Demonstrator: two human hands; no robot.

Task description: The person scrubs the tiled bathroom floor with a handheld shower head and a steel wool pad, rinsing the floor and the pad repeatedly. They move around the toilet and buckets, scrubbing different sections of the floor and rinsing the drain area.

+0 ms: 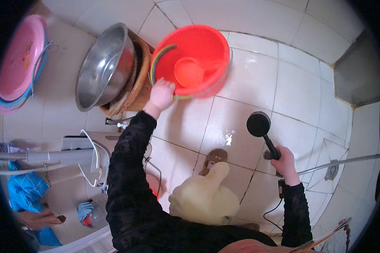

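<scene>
My left hand [162,94] grips the near left rim of a red plastic bucket [221,49], beside its yellow-green striped handle [160,58]. The bucket leans, its mouth facing me. Inside it lies a smaller round red vessel [187,72], perhaps a dipper. Off to the right, my right hand [285,163] is closed around the handle of a black hand-held shower head [258,124]. The head points up and left over the tiled floor, and no spray shows. From that hand a metallic shower hose [342,162] runs right.
Left of the bucket, a steel basin [103,71] leans on a brown tub [142,77]. Pink and blue basins [22,60] hang at far left. White pipes [50,157] run along that side. My brown slipper [217,155] stands on wet floor tiles [237,126]; a floor drain [331,170] lies right.
</scene>
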